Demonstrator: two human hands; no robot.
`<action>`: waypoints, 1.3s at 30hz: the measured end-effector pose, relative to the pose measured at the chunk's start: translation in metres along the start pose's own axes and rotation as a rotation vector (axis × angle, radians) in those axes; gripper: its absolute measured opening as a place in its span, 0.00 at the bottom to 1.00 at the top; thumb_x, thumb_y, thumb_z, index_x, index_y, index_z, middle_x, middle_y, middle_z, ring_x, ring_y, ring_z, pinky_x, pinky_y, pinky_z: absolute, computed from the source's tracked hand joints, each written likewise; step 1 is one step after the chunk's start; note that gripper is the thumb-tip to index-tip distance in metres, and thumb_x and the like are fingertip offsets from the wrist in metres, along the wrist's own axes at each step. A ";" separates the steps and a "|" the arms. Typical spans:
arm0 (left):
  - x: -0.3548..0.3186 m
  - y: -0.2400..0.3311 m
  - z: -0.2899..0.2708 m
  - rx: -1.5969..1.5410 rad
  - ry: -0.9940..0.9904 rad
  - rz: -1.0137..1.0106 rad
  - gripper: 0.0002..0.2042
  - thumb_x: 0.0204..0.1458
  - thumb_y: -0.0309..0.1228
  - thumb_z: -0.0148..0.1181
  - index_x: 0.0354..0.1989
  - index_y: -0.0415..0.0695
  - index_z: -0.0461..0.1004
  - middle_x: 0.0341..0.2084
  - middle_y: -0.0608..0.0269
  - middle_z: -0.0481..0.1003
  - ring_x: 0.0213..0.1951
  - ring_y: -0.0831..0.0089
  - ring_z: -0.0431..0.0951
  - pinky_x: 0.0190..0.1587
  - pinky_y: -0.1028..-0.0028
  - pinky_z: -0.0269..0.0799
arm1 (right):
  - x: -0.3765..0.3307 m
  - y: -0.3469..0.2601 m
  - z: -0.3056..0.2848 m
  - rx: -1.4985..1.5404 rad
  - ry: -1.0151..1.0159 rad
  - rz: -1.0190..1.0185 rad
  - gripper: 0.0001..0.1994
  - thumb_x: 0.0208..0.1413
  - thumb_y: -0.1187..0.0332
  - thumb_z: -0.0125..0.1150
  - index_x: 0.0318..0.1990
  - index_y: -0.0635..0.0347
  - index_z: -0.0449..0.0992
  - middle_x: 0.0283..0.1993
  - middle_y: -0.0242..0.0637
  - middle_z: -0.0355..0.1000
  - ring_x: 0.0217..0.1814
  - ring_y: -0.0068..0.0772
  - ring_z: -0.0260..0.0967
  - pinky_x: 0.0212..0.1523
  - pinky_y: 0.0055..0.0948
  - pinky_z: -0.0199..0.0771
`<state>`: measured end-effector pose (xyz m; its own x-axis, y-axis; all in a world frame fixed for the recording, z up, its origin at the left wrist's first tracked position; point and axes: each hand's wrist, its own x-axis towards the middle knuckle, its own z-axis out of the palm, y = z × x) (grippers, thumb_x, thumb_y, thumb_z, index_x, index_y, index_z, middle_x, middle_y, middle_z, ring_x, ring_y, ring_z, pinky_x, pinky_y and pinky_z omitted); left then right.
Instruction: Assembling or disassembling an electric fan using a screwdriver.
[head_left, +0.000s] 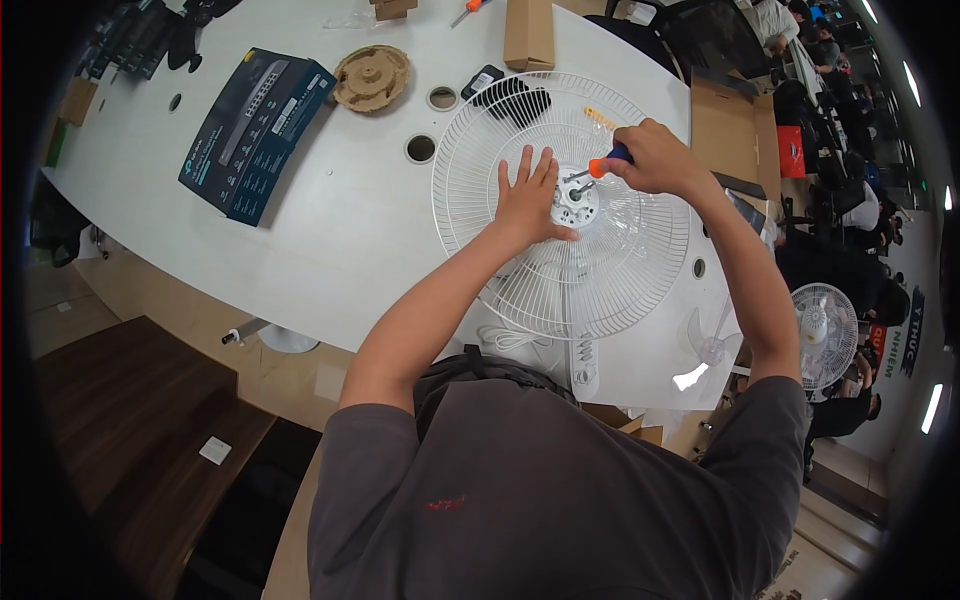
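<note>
White wire: the fan grille (590, 260) lies flat on the counter (350, 220), under both hands.
Left hand: the left hand (528, 197) rests palm down with fingers spread, gripping nothing, on the grille just left of the hub (577, 203).
Right hand: the right hand (655, 157) is closed around the handle of a screwdriver (597, 167), above and to the right of the hub.
Screwdriver: orange collar at the hand, metal shaft slanting down-left to the hub, tip at the hub's centre, just beside the left hand's fingers.
Hub: a round white plastic piece in the middle of the grille, between the two hands.
Near the grille: two round holes (421, 148) in the counter lie just left of the rim; a black object (505, 95) sits at the far rim, partly under the wires.
Further left: a round brown moulded pulp piece (372, 77) and a dark blue box (258, 132) lie well apart from the hands.
Far edge: a long cardboard box (528, 32) lies beyond the grille.
Near edge: a clear fan blade (712, 345) lies by the right forearm.
</note>
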<state>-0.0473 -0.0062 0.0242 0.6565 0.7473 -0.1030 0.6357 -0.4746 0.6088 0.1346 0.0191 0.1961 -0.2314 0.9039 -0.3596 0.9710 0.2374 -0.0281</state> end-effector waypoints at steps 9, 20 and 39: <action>0.003 -0.004 0.003 0.059 -0.007 -0.003 0.67 0.26 0.69 0.72 0.73 0.36 0.49 0.75 0.50 0.42 0.76 0.50 0.31 0.70 0.38 0.25 | -0.007 -0.009 0.003 0.048 0.010 0.166 0.21 0.50 0.53 0.69 0.36 0.67 0.81 0.30 0.50 0.77 0.39 0.50 0.75 0.42 0.42 0.75; 0.002 -0.004 0.001 0.034 -0.026 -0.012 0.69 0.25 0.67 0.74 0.73 0.36 0.48 0.75 0.50 0.42 0.76 0.50 0.31 0.71 0.40 0.23 | -0.189 0.048 0.076 0.810 0.807 0.649 0.19 0.60 0.57 0.65 0.48 0.64 0.78 0.32 0.36 0.76 0.27 0.22 0.69 0.27 0.24 0.70; 0.007 -0.011 0.000 0.077 -0.087 -0.056 0.71 0.23 0.72 0.71 0.74 0.39 0.46 0.76 0.51 0.39 0.76 0.51 0.31 0.70 0.40 0.25 | -0.282 -0.016 0.435 0.940 0.910 1.482 0.21 0.57 0.56 0.68 0.48 0.65 0.74 0.38 0.36 0.74 0.38 0.31 0.70 0.43 0.31 0.71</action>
<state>-0.0493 0.0044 0.0164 0.6495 0.7320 -0.2056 0.6999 -0.4699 0.5379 0.2105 -0.3947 -0.1074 0.9882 0.1371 -0.0684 0.0470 -0.6966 -0.7159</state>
